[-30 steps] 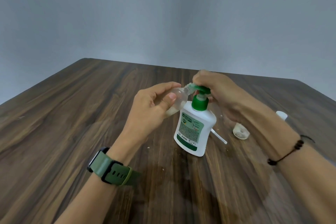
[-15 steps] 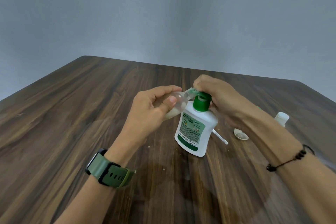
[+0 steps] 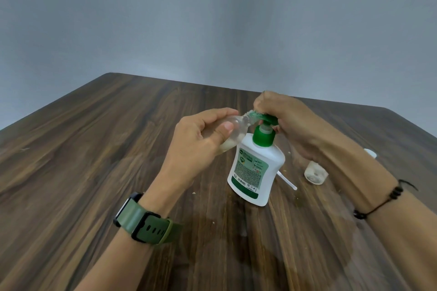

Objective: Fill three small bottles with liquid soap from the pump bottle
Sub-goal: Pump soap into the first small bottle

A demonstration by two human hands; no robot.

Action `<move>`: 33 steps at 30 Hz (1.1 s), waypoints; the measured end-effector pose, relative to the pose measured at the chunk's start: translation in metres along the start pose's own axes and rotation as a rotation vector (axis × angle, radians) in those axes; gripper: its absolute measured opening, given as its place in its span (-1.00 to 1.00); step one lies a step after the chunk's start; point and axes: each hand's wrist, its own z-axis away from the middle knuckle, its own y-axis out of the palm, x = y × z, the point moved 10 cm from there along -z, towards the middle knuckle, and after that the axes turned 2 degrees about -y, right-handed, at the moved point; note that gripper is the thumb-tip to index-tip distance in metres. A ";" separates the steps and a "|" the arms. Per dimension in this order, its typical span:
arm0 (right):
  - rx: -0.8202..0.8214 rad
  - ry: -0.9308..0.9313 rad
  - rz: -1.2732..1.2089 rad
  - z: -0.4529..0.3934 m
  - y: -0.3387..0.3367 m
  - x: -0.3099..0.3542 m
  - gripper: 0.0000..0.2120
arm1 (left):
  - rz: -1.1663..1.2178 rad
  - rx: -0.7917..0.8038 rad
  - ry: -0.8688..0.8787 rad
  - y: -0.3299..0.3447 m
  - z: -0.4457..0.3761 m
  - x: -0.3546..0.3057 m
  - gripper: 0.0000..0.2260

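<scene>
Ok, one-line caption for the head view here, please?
Left hand tilts a small clear bottle against the spout while the right hand works the green pump of the white soap bottle.

Wooden table (image 3: pixel 94 149) under pump bottle (image 3: pixel 255 172).

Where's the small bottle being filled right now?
Centre of the head view: the left hand holds the small clear bottle tilted, its mouth at the green nozzle of the pump bottle, left of it.

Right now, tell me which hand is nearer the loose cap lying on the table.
Right. The right hand grips the pump head just above and left of the cap; the left hand holds the small bottle beyond the pump bottle.
</scene>
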 end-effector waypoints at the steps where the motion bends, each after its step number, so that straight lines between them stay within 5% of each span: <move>1: -0.009 -0.007 -0.008 0.000 0.000 0.000 -0.77 | -0.002 -0.001 0.000 -0.001 0.000 0.001 -0.79; 33: 0.017 -0.017 0.011 0.000 0.004 0.003 -0.80 | 0.104 -0.007 -0.036 0.000 0.002 0.004 -0.78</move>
